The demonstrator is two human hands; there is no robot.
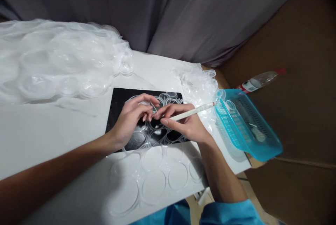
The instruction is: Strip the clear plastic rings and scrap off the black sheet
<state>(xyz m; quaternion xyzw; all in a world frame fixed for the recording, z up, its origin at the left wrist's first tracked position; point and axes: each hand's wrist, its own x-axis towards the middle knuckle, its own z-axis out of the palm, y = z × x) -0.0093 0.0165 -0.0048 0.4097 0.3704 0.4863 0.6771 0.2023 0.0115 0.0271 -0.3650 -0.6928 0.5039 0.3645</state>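
My left hand (133,118) is over a black sheet (112,113), its thumb and fingers closed on the edge of a small clear ring (154,107). Close beside it, my right hand (183,121) grips a whitish pen-like stick (193,111) that points to the right. The right fingertips touch or nearly touch the ring. Under both hands, a sheet of joined clear rings (154,158) lies partly on the black sheet and partly on the white table (73,127).
A large heap of clear discs (60,60) fills the back left. A smaller clear pile (196,81) lies right of the black sheet. A blue plastic basket (252,127) sits at the table's right edge, with a bottle (259,81) behind it. Grey curtain (157,11) hangs behind.
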